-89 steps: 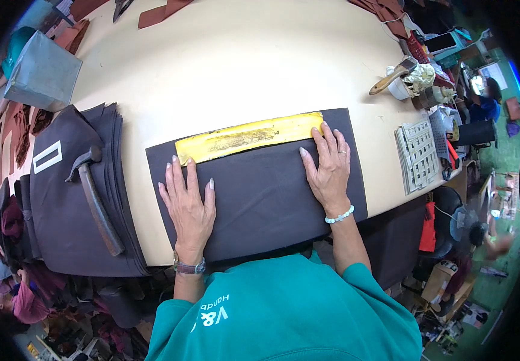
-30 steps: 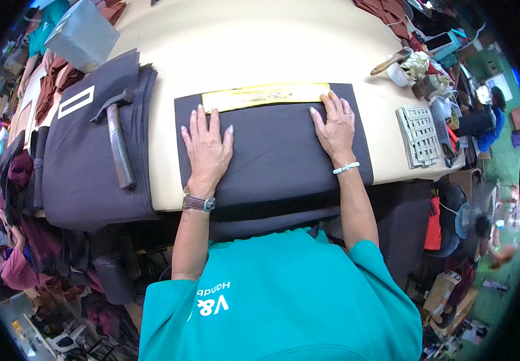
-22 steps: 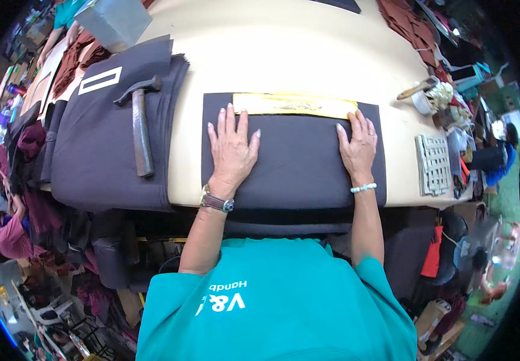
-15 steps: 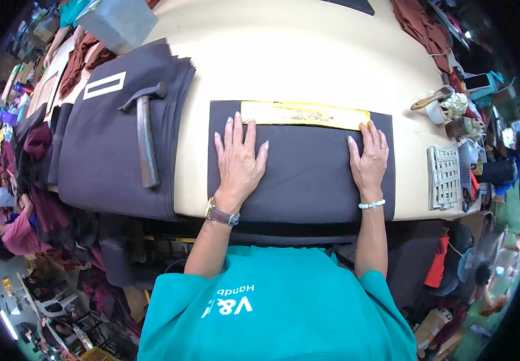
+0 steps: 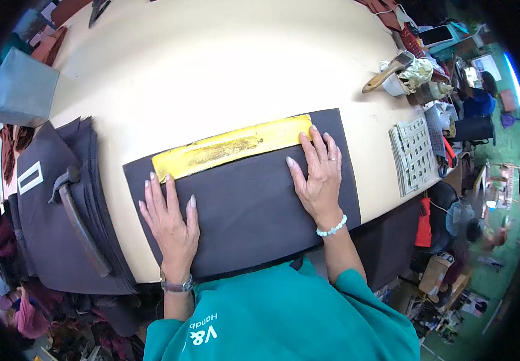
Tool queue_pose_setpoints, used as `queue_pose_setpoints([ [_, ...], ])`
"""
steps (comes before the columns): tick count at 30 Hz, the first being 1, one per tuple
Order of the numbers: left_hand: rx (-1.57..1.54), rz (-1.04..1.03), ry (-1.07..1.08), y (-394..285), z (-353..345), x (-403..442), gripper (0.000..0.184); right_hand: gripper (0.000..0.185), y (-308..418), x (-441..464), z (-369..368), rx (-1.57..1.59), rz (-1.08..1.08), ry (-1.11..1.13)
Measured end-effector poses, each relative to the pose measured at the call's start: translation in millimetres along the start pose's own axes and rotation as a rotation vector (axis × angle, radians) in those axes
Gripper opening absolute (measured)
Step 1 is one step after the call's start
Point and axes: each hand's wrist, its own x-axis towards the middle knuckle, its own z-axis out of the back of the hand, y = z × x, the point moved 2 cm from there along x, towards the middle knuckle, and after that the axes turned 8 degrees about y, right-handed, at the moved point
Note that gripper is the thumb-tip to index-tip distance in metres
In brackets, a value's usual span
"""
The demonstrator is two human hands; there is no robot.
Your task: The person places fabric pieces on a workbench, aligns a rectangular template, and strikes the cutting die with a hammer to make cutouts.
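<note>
A dark fabric sheet (image 5: 248,207) lies flat on the table in front of me. Along its far edge rests a long yellow strip (image 5: 236,147) with a worn, brownish smear in its middle. My left hand (image 5: 173,225) lies flat on the sheet, fingers spread, its fingertips touching the strip's left end. At the other end, my right hand (image 5: 320,186) is spread too, fingertips on the strip's right corner and thumb out on the sheet. To the left, a hammer (image 5: 82,228) and a small white rectangular frame (image 5: 30,177) sit on a stack of dark sheets (image 5: 55,240).
A grey box (image 5: 22,87) stands at the far left of the pale table (image 5: 224,54). On the right are a wooden-handled brush (image 5: 386,75) over a white tub (image 5: 395,87), a stack of pale grid-patterned panels (image 5: 415,153) and a phone (image 5: 435,36).
The camera view has turned, so the table, sheet and strip appear slanted and shifted left. Both hands keep their places at the strip's two ends.
</note>
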Motion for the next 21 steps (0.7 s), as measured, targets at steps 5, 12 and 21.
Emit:
queue_pose_setpoints([
  [5, -0.002, 0.019, 0.041, -2, 2, 2, 0.057, 0.05, 0, 2, 2, 0.008, -0.008, 0.028],
  [12, -0.032, 0.015, 0.048, -1, 5, 3, 0.06, 0.05, 4, 6, 6, -0.063, 0.019, 0.051],
  [21, -0.124, 0.056, 0.092, 3, 4, 2, 0.062, 0.047, 10, 7, 6, -0.052, 0.007, 0.087],
])
